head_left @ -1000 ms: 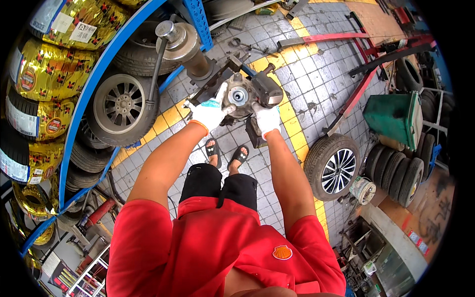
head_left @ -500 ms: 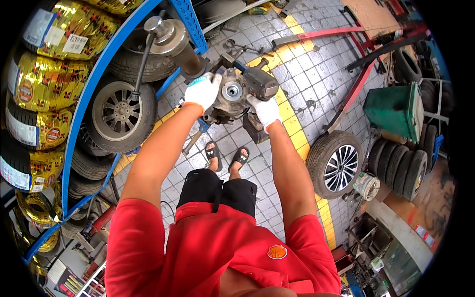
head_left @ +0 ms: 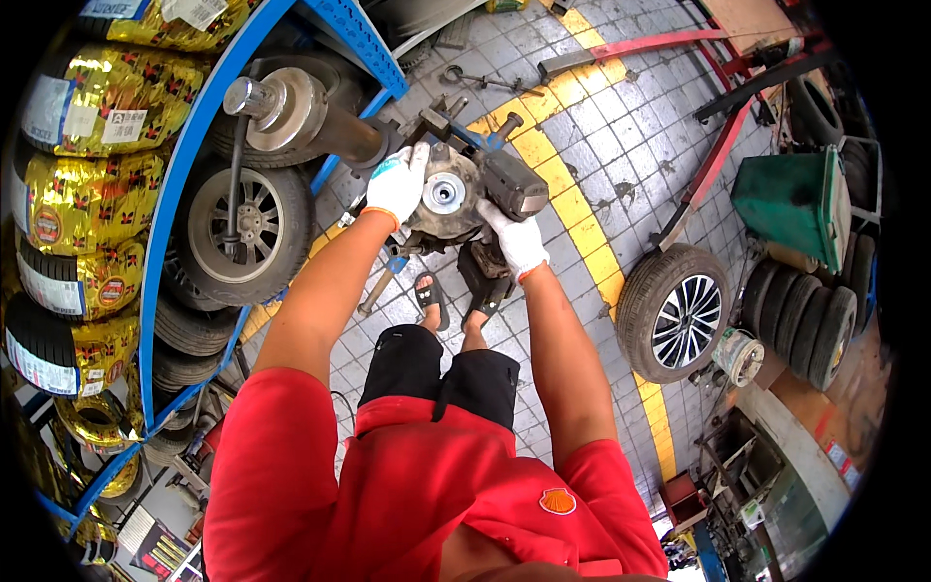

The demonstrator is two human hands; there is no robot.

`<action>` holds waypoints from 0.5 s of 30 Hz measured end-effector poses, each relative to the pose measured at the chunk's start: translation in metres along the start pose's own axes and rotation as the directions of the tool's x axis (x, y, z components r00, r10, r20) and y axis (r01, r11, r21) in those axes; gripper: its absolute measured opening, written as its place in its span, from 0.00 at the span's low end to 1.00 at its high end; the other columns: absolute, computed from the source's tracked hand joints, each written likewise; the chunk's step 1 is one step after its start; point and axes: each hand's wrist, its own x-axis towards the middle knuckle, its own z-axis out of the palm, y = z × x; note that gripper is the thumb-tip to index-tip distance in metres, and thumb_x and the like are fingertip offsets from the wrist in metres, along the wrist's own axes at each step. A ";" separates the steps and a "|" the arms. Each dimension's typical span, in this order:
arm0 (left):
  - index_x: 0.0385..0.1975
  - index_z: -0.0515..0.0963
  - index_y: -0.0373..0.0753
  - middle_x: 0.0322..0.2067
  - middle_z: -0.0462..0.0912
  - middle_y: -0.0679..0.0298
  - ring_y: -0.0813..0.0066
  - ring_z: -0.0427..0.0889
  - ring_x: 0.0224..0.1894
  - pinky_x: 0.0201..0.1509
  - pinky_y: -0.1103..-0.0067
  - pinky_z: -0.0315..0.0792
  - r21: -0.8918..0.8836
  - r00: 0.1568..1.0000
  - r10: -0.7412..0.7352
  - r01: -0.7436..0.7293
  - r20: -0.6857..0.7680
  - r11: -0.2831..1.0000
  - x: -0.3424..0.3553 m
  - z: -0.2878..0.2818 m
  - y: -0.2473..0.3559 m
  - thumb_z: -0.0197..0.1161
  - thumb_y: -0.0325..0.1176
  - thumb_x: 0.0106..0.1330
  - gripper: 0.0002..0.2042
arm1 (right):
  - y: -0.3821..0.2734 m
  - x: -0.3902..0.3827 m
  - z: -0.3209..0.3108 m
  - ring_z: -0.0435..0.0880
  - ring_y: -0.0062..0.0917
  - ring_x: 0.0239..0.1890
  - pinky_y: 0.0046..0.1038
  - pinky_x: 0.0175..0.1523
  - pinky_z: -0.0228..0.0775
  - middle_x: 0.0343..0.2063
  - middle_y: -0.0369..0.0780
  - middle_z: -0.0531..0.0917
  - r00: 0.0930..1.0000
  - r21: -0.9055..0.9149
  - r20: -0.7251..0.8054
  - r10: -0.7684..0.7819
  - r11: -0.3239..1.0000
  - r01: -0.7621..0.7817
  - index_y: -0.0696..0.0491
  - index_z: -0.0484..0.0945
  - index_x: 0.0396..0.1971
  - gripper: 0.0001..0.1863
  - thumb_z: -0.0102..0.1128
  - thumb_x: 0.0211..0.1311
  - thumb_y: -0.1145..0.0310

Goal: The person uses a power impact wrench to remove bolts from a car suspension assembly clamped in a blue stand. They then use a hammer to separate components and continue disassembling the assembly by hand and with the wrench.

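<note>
My left hand (head_left: 396,186), in a white glove, grips the left side of a grimy metal hub assembly (head_left: 436,218) with a pale bearing ring (head_left: 444,193) in its centre. My right hand (head_left: 516,242), also gloved, grips the assembly's right side, just below a dark boxy part (head_left: 509,182) attached to it. A thick steel cylinder (head_left: 351,144) with a lever rod (head_left: 233,194) stands at upper left of the hub. A blue-and-steel bar (head_left: 380,281) projects down-left beneath it. Another dark block (head_left: 483,264) sits below my right hand, near my feet.
A blue rack (head_left: 189,131) at left holds wrapped tyres (head_left: 92,199) and wheels (head_left: 252,223). Red lift arms (head_left: 718,165) cross the tiled floor at right, near a loose wheel (head_left: 674,315), a green bin (head_left: 786,204), several tyres (head_left: 795,320) and a bucket (head_left: 737,357).
My left hand has shifted up along the hub's left side, and my right hand sits slightly lower. The view has shifted a little, putting the steel cylinder farther left and lower.
</note>
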 end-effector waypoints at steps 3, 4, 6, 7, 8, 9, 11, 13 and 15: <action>0.58 0.79 0.33 0.59 0.80 0.42 0.43 0.78 0.61 0.67 0.60 0.70 0.010 0.998 0.025 -0.024 -0.064 1.000 -0.002 0.007 -0.006 0.37 0.59 0.80 0.34 | -0.001 -0.006 0.002 0.82 0.27 0.54 0.31 0.62 0.72 0.54 0.41 0.86 0.997 -0.040 -0.020 0.072 0.997 -0.073 0.55 0.81 0.60 0.27 0.72 0.66 0.57; 0.58 0.79 0.32 0.59 0.80 0.43 0.44 0.77 0.62 0.68 0.62 0.69 -0.016 0.998 0.008 -0.009 -0.060 1.000 -0.008 0.006 -0.005 0.40 0.60 0.80 0.34 | 0.002 -0.009 0.003 0.82 0.27 0.54 0.31 0.62 0.72 0.53 0.41 0.87 0.998 -0.051 -0.025 0.053 0.997 -0.054 0.56 0.81 0.60 0.27 0.72 0.65 0.57; 0.58 0.79 0.31 0.58 0.81 0.42 0.44 0.77 0.63 0.69 0.64 0.69 -0.063 0.997 0.027 -0.032 -0.075 0.998 -0.003 0.011 -0.014 0.45 0.60 0.79 0.34 | 0.002 -0.009 0.003 0.83 0.28 0.54 0.31 0.62 0.72 0.53 0.41 0.87 1.000 -0.014 -0.028 -0.005 1.000 0.005 0.56 0.81 0.60 0.27 0.72 0.66 0.56; 0.58 0.79 0.31 0.58 0.81 0.42 0.44 0.77 0.62 0.69 0.64 0.69 -0.056 0.996 0.031 -0.036 -0.083 0.998 -0.003 0.014 -0.019 0.46 0.60 0.79 0.34 | -0.002 -0.009 0.006 0.83 0.28 0.54 0.31 0.62 0.72 0.53 0.41 0.87 1.000 -0.013 -0.025 0.017 1.000 -0.017 0.56 0.81 0.60 0.27 0.72 0.66 0.56; 0.57 0.79 0.31 0.58 0.81 0.42 0.43 0.77 0.62 0.68 0.63 0.69 -0.049 0.995 0.035 -0.040 -0.091 0.998 -0.006 0.017 -0.024 0.46 0.60 0.79 0.33 | -0.004 -0.012 0.008 0.83 0.28 0.54 0.31 0.62 0.72 0.53 0.41 0.86 0.999 -0.011 -0.022 0.040 0.999 -0.040 0.56 0.81 0.59 0.27 0.72 0.66 0.57; 0.57 0.79 0.30 0.58 0.81 0.42 0.43 0.78 0.62 0.68 0.63 0.70 -0.042 0.994 0.040 -0.044 -0.097 0.998 -0.009 0.019 -0.028 0.47 0.60 0.79 0.33 | -0.004 -0.015 0.010 0.83 0.28 0.54 0.31 0.62 0.73 0.54 0.41 0.86 0.998 -0.010 -0.019 0.063 0.998 -0.064 0.56 0.81 0.59 0.27 0.72 0.66 0.57; 0.61 0.77 0.34 0.60 0.79 0.44 0.45 0.76 0.63 0.69 0.63 0.68 -0.053 1.000 -0.013 0.012 -0.023 0.999 -0.009 0.017 -0.027 0.43 0.57 0.80 0.31 | 0.009 -0.013 0.011 0.83 0.26 0.53 0.31 0.59 0.75 0.53 0.39 0.86 0.998 -0.057 -0.050 -0.040 0.998 0.037 0.55 0.81 0.59 0.25 0.72 0.66 0.59; 0.60 0.77 0.37 0.57 0.81 0.45 0.45 0.77 0.61 0.66 0.62 0.71 0.014 0.976 0.176 -0.175 -0.127 0.984 -0.015 0.023 -0.036 0.46 0.55 0.79 0.27 | 0.007 -0.015 0.009 0.83 0.26 0.52 0.31 0.59 0.75 0.52 0.40 0.87 1.000 -0.024 -0.031 0.004 1.000 -0.005 0.54 0.81 0.58 0.24 0.72 0.67 0.59; 0.58 0.77 0.39 0.55 0.82 0.47 0.45 0.79 0.58 0.62 0.62 0.73 -0.109 1.000 -0.009 0.009 0.004 0.994 -0.009 0.004 -0.012 0.49 0.53 0.79 0.24 | 0.005 -0.009 0.011 0.83 0.26 0.51 0.31 0.58 0.75 0.50 0.39 0.87 0.999 -0.036 -0.029 -0.020 0.999 0.018 0.54 0.81 0.58 0.24 0.72 0.66 0.60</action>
